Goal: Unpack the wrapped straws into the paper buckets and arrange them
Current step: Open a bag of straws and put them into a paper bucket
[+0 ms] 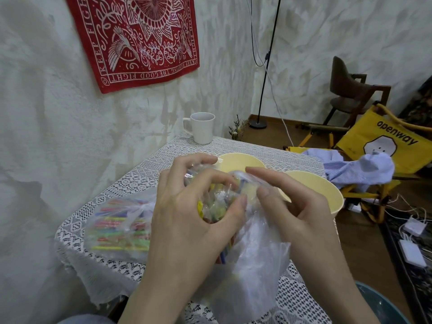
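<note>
I hold a clear plastic bag (254,260) of coloured wrapped straws (214,206) upright over the table's middle. My left hand (187,220) grips the bundle of straws through the bag's top. My right hand (301,213) pinches the plastic at the bag's mouth, index finger stretched out over it. Behind my hands stand two pale yellow paper buckets: one (240,161) at the back, another (327,192) to the right, both partly hidden. A second bag of straws (121,228) lies flat on the left of the table.
A white mug (202,127) stands at the table's far corner by the wall. The lace tablecloth (149,169) covers a small table. A yellow folding chair (378,146) with a blue shirt, a wooden chair and chargers on the floor are to the right. A teal bowl rim (383,302) shows at bottom right.
</note>
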